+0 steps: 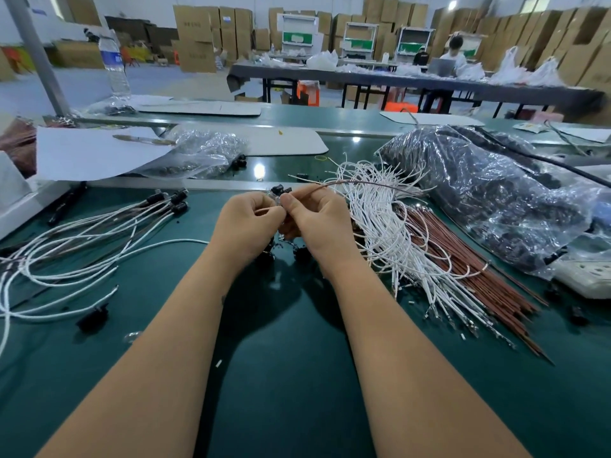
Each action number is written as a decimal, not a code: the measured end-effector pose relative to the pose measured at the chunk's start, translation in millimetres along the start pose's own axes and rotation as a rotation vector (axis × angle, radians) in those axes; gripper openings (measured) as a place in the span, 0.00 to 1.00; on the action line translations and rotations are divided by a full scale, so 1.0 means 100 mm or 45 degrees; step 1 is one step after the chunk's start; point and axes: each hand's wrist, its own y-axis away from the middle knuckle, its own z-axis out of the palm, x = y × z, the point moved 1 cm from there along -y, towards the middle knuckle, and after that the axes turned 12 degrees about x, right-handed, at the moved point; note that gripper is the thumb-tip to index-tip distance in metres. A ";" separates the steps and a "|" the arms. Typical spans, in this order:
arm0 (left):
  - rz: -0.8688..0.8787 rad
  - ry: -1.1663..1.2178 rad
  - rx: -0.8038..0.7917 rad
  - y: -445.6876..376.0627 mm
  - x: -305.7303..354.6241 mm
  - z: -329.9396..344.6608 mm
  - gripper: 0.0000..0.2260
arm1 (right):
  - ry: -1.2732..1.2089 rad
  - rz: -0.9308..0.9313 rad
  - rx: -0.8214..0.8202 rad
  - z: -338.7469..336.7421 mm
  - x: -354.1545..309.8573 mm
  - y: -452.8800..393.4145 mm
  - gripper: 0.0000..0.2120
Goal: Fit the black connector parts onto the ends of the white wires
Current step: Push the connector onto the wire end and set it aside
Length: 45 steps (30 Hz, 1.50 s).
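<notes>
No words or numbers can be read here. The big brown box point(195, 38) at the back has dark marks printed on its side, but they are too blurry to make out. The water bottle point(114, 61) has a blue label with some white on it, and that is too blurry to read as well.

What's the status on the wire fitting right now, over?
Left hand and right hand: both pinching one thin wire. Small black plastic connector at the fingertips, seating not visible. Loose bundle of white wires lies just right, nothing blocking.
</notes>
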 end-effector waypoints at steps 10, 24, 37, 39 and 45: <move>0.212 -0.021 0.019 0.01 -0.01 -0.03 0.04 | 0.018 -0.036 0.104 -0.05 -0.03 0.01 0.09; 0.029 0.272 -0.028 0.00 -0.02 -0.04 0.05 | -0.143 0.101 0.132 -0.11 -0.06 -0.02 0.06; 0.057 0.262 -0.044 -0.02 -0.04 -0.05 0.03 | -0.129 0.097 0.134 -0.13 -0.10 -0.04 0.16; 0.059 0.259 -0.043 -0.02 -0.04 -0.04 0.03 | 0.081 0.000 0.199 -0.12 -0.08 -0.06 0.14; 0.067 0.208 -0.067 -0.01 -0.04 -0.03 0.04 | 0.302 -0.108 0.154 -0.10 -0.02 -0.04 0.12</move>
